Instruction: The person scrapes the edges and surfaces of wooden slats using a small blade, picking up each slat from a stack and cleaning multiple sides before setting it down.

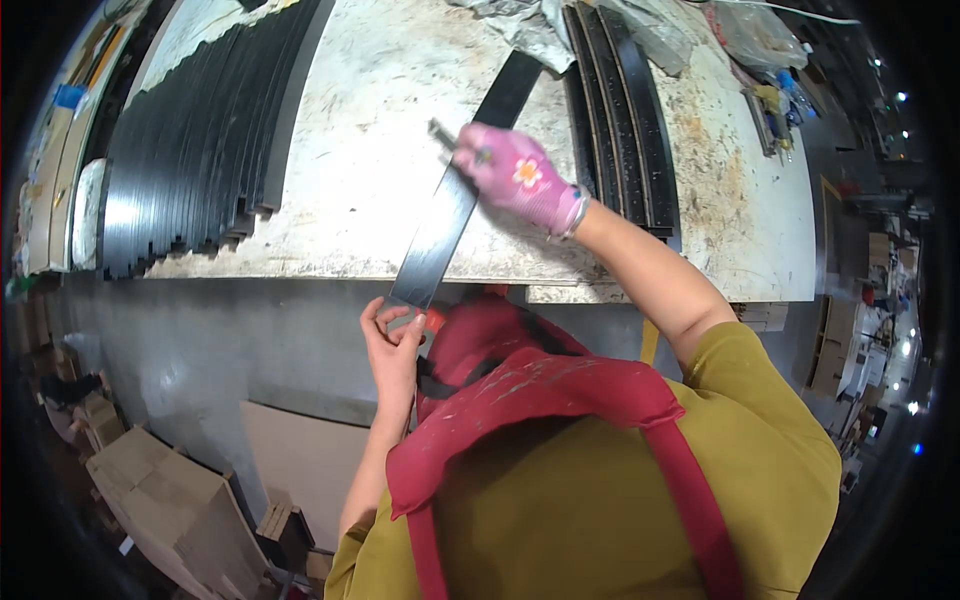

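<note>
A long black board (pixel 437 236) lies slantwise on the worn white table (pixel 350 130), its near end sticking out past the front edge. My bare left hand (pixel 392 342) is at that near end, thumb and curled fingers closed on its corners. Over the middle of the board is my right hand (pixel 522 178), in a pink glove with a flower print. It grips a short, dark, thin tool (pixel 440 133) whose tip points up and left; motion blur hides its exact kind. Whether the tool touches the board I cannot tell.
A row of black boards (pixel 205 140) is packed on the table's left. Several more black strips (pixel 625 130) lie to the right, beside crumpled plastic film (pixel 520 25). Small tools and bottles (pixel 780 105) sit at the far right. Cardboard boxes (pixel 165 490) stand on the floor at left.
</note>
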`<state>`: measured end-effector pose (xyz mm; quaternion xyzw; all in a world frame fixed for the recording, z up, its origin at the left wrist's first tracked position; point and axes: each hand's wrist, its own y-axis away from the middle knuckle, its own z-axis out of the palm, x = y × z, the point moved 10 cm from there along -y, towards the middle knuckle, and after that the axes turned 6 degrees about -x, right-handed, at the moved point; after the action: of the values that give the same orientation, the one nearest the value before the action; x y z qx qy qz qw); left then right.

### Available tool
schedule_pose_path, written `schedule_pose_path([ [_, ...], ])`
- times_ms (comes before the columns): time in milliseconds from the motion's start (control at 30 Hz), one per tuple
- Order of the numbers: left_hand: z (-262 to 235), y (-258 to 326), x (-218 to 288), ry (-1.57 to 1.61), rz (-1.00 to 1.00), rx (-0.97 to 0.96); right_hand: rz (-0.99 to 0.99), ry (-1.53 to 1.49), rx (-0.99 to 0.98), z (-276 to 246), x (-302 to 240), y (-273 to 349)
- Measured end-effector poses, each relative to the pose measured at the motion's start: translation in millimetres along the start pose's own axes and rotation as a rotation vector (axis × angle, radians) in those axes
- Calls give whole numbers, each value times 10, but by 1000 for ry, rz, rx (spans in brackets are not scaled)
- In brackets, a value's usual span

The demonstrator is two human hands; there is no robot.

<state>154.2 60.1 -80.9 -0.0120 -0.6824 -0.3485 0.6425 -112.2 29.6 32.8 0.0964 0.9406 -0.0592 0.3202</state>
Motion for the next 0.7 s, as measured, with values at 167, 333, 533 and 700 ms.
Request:
schedule_pose_path([
  [167,290,-168,97,207,-105,-22,-31,273,-186,277,-181,182],
  [333,-60,55,-71,261,-128,52,-131,246,-280,657,-118,177],
  [533,-508,445,-226,258,-139,121,179,386,-111,-388,745,-448],
  [700,-689,590,-312,224,-199,142,156,128,-185,129,529,-248],
])
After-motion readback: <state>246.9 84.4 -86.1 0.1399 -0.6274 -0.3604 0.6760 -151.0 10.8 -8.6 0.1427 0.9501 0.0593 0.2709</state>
